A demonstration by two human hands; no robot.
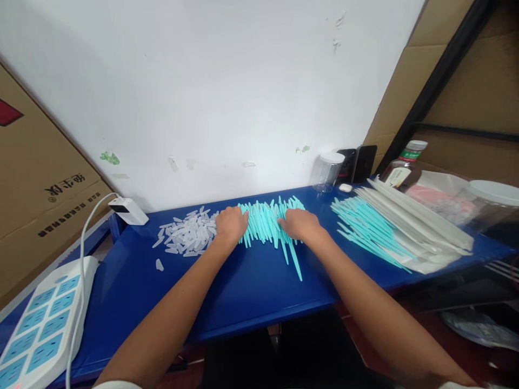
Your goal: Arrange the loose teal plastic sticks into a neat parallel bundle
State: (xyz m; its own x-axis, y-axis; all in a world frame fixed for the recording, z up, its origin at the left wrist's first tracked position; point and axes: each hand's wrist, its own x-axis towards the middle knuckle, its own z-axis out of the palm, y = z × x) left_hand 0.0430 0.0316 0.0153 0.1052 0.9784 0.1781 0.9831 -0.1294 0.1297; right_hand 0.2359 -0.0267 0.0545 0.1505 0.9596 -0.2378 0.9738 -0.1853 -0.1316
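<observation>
A wide row of slim turquoise plastic sticks (pixel 260 222) with tapered ends lies side by side on the blue table (pixel 247 286). At its left end, my left hand (pixel 232 224) is closed against the sticks, thumb toward them. My right hand (pixel 299 222) curls around the right end; its fingertips are mostly hidden behind the hand. Below that hand a couple of sticks poke out toward the front edge. Just left of my left hand spreads a heap of small translucent plastic pieces (pixel 188 233), with one loose piece (pixel 159 265) nearer the front.
More turquoise sticks (pixel 365 229) lie at the right beside stacked whitish sleeves (pixel 417 219). Behind stand a clear jar (pixel 327 173), a bottle (pixel 403 165) and dark flat objects (pixel 363 163). On the left are a power strip (pixel 48 324), a white charger (pixel 128 211) and a cardboard box (pixel 40 178).
</observation>
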